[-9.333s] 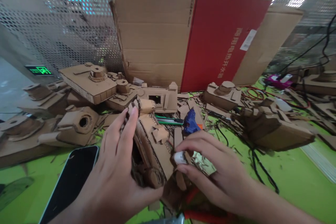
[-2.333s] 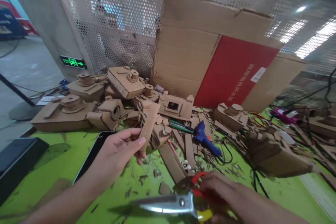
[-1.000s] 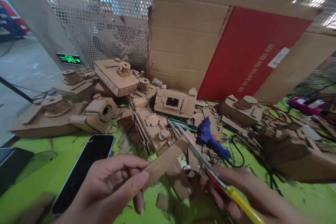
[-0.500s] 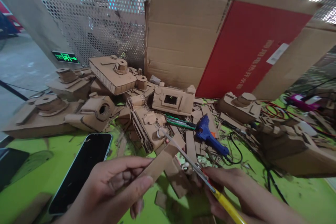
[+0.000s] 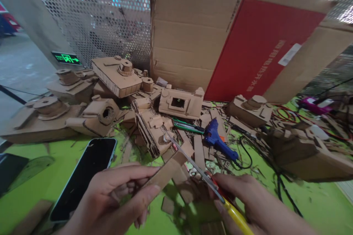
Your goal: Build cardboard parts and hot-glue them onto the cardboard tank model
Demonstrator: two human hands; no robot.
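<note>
A dark box [image 5: 12, 170] is cut off by the left edge of the frame, below a green-lit exit sign [image 5: 66, 58] mounted in the upper left. Cardboard models [image 5: 49, 106] are crowded together at middle left, one with a flat, boxy top [image 5: 117, 77] raised above its neighbors. A phone [image 5: 85, 176], its screen dark, is laid on the green table [image 5: 67, 156] in the lower left, just beside the left hand [image 5: 110, 198]. There, at bottom left of center, a cardboard strip [image 5: 165, 170] is pinched between thumb and fingers, its free end pointed up and to the right. Above it, a layered cardboard model [image 5: 154, 128] is set near the center of the frame. The scissors [image 5: 237, 216] are gripped by the right hand [image 5: 250, 198] at bottom right of center, their blades angled up and left across the strip's far end; whether they are closed on it cannot be told. Behind them, a green cutter [image 5: 189, 126] and a blue glue gun [image 5: 217, 139] are surrounded by scraps, backed by a large carton with a red panel [image 5: 264, 44]. A dark-sided cardboard model [image 5: 311, 152] is seen at the right edge.
</note>
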